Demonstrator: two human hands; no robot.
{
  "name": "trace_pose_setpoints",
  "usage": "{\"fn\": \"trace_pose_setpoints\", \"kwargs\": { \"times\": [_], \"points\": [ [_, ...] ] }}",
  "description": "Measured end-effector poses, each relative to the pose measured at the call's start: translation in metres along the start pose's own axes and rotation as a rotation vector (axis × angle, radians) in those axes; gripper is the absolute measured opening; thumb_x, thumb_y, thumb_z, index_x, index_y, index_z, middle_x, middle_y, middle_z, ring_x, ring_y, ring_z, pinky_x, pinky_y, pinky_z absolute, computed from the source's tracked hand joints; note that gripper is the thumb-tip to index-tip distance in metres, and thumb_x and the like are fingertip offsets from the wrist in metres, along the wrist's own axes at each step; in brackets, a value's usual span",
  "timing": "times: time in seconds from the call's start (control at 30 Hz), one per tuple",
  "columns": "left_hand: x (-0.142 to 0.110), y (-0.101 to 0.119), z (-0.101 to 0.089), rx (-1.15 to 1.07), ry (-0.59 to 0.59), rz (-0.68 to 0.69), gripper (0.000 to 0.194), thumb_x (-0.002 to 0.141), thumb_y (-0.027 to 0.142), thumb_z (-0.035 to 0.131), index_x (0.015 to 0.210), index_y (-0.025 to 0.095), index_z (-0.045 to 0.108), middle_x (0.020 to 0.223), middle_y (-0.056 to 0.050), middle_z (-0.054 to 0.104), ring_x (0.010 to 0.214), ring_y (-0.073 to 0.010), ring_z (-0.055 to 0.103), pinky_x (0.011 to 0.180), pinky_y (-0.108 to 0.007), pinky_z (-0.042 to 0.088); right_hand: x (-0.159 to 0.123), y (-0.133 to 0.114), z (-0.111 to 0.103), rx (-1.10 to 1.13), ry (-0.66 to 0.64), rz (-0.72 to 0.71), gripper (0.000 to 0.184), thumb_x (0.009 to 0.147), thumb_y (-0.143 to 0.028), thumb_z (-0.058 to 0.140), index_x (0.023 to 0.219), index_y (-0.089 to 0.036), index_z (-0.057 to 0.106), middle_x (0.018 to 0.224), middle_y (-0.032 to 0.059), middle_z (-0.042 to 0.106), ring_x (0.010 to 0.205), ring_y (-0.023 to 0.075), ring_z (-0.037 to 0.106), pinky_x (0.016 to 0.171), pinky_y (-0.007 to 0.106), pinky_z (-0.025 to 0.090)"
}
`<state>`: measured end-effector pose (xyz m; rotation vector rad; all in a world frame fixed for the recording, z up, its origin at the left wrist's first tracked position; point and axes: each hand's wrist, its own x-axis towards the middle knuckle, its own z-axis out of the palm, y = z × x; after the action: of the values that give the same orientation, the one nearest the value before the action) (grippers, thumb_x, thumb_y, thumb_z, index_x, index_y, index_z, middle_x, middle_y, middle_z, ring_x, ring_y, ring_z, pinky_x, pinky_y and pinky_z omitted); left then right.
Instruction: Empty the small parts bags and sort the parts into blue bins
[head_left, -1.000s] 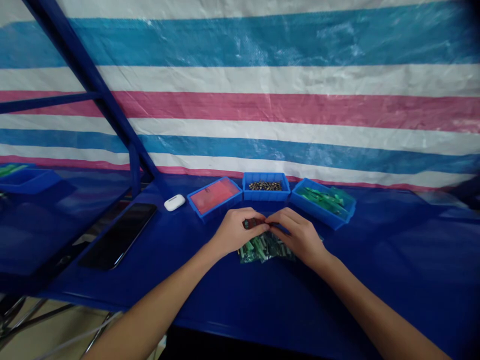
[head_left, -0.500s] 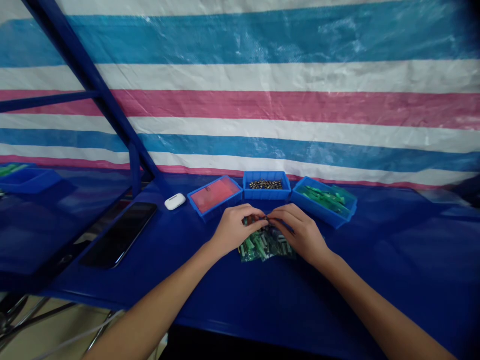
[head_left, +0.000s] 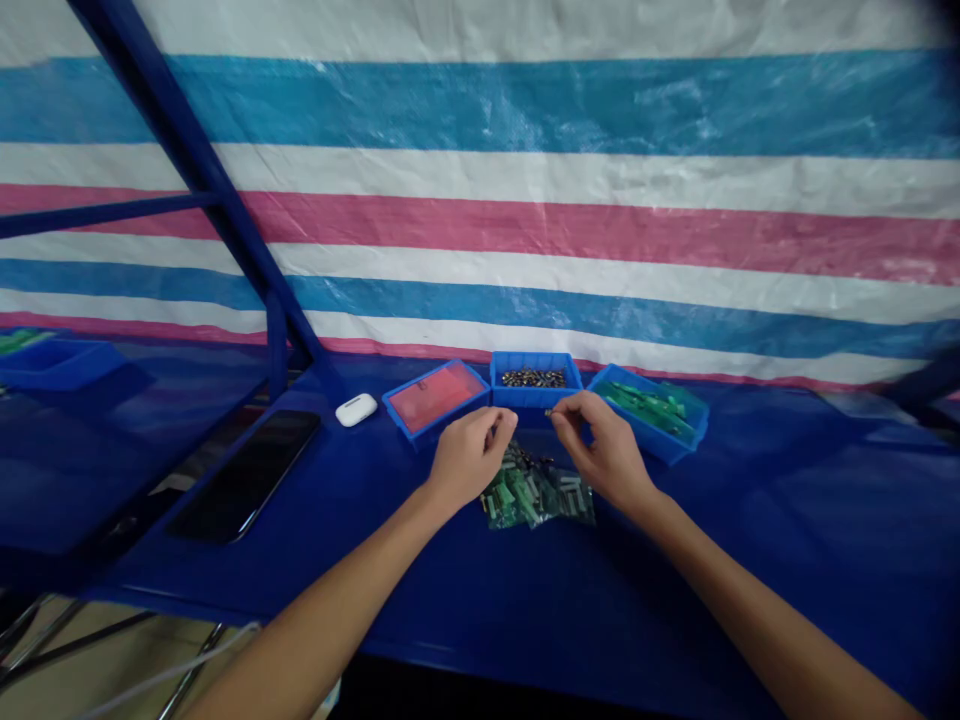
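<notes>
My right hand pinches a small brass-coloured metal piece between thumb and fingertips, just in front of the middle bin. Across a short gap, my left hand is closed with thumb against fingers; whatever it may hold is hidden. Between and below both hands lie several small clear bags with green and pale pieces inside. Small dark metal pieces lie loose at the top of these bags. The blue middle bin holds many similar small metal parts.
A blue bin with a flat red content stands left, and a blue bin of green pieces right. A white earbud case and a black phone lie on the left. A blue metal frame rises before a striped sheet.
My hands were together over the bags and have now moved apart, uncovering the loose metal pieces. The small brass-coloured piece now shows at my right fingertips. The camera view has shifted slightly.
</notes>
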<state>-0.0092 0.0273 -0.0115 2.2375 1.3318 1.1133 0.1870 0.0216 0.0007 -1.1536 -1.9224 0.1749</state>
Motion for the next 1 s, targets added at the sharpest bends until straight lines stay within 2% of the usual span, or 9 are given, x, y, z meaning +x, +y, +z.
{"fn": "trace_pose_setpoints", "kwargs": {
  "times": [0.13, 0.2, 0.27, 0.33, 0.4, 0.53, 0.6, 0.73, 1.0],
  "points": [
    [-0.003, -0.003, 0.002, 0.162, -0.021, 0.051, 0.038, 0.100, 0.037, 0.035, 0.090, 0.018, 0.066, 0.074, -0.002, 0.064, 0.067, -0.0138, 0.058, 0.063, -0.025, 0.040, 0.046, 0.013, 0.001, -0.180, 0.075, 0.010, 0.019, 0.095, -0.029, 0.043, 0.084, -0.019, 0.056, 0.078, 0.0049, 0.059, 0.073, 0.0169, 0.055, 0.069, 0.029, 0.041],
    [-0.003, -0.005, 0.002, 0.204, -0.024, 0.055, 0.038, 0.100, 0.038, 0.034, 0.089, 0.019, 0.065, 0.073, -0.002, 0.064, 0.066, -0.0137, 0.058, 0.062, -0.025, 0.039, 0.065, 0.021, 0.004, -0.308, -0.040, -0.008, 0.025, 0.095, -0.030, 0.042, 0.082, -0.018, 0.058, 0.078, 0.0070, 0.061, 0.076, 0.0195, 0.056, 0.071, 0.031, 0.041],
    [-0.004, -0.007, 0.003, 0.242, -0.013, 0.042, 0.041, 0.100, 0.038, 0.032, 0.083, 0.018, 0.064, 0.070, -0.002, 0.063, 0.066, -0.0141, 0.058, 0.061, -0.025, 0.038, 0.073, 0.025, 0.008, -0.406, -0.126, 0.010, 0.025, 0.094, -0.034, 0.046, 0.090, -0.016, 0.062, 0.083, 0.0096, 0.063, 0.080, 0.0222, 0.058, 0.070, 0.033, 0.042],
    [-0.004, -0.009, 0.004, 0.271, -0.002, 0.032, 0.044, 0.101, 0.039, 0.031, 0.078, 0.018, 0.062, 0.069, -0.003, 0.063, 0.066, -0.0150, 0.059, 0.060, -0.025, 0.038, 0.067, 0.026, 0.009, -0.426, -0.146, 0.018, 0.027, 0.093, -0.038, 0.048, 0.099, -0.015, 0.062, 0.090, 0.0109, 0.063, 0.084, 0.0231, 0.060, 0.071, 0.033, 0.043],
    [-0.004, -0.010, 0.004, 0.284, 0.009, 0.033, 0.044, 0.101, 0.039, 0.031, 0.077, 0.017, 0.061, 0.071, -0.003, 0.065, 0.068, -0.0157, 0.061, 0.060, -0.025, 0.038, 0.052, 0.025, 0.006, -0.357, -0.192, -0.022, 0.025, 0.095, -0.036, 0.047, 0.099, -0.017, 0.062, 0.093, 0.0095, 0.064, 0.085, 0.0216, 0.060, 0.072, 0.032, 0.044],
    [-0.004, -0.011, 0.004, 0.307, 0.030, 0.027, 0.044, 0.101, 0.038, 0.030, 0.075, 0.018, 0.060, 0.070, -0.003, 0.065, 0.067, -0.0154, 0.061, 0.058, -0.026, 0.037, 0.017, 0.027, -0.004, -0.156, -0.508, -0.103, 0.018, 0.094, -0.031, 0.051, 0.090, -0.020, 0.065, 0.087, 0.0046, 0.064, 0.083, 0.0188, 0.060, 0.075, 0.032, 0.045],
    [-0.003, -0.011, 0.003, 0.309, 0.028, 0.014, 0.045, 0.101, 0.038, 0.030, 0.074, 0.017, 0.060, 0.068, -0.003, 0.064, 0.064, -0.0151, 0.061, 0.057, -0.026, 0.037, 0.006, 0.030, -0.008, -0.082, -0.596, -0.095, 0.016, 0.093, -0.030, 0.054, 0.092, -0.022, 0.067, 0.090, 0.0041, 0.065, 0.086, 0.0187, 0.060, 0.079, 0.033, 0.046],
    [-0.003, -0.007, 0.002, 0.259, 0.005, -0.001, 0.046, 0.101, 0.038, 0.029, 0.080, 0.018, 0.065, 0.071, -0.003, 0.066, 0.067, -0.0155, 0.063, 0.060, -0.026, 0.040, -0.004, 0.037, -0.006, 0.026, -0.567, -0.081, 0.015, 0.091, -0.028, 0.058, 0.099, -0.024, 0.070, 0.098, 0.0046, 0.064, 0.094, 0.0189, 0.059, 0.086, 0.034, 0.046],
    [-0.004, -0.004, 0.005, 0.214, -0.029, 0.026, 0.043, 0.101, 0.037, 0.031, 0.089, 0.017, 0.068, 0.076, -0.005, 0.068, 0.075, -0.0167, 0.065, 0.067, -0.026, 0.046, -0.012, 0.039, 0.005, -0.003, -0.475, -0.058, 0.005, 0.089, -0.018, 0.057, 0.087, -0.020, 0.062, 0.089, 0.0035, 0.060, 0.087, 0.0181, 0.055, 0.078, 0.032, 0.045]
  ]
}}
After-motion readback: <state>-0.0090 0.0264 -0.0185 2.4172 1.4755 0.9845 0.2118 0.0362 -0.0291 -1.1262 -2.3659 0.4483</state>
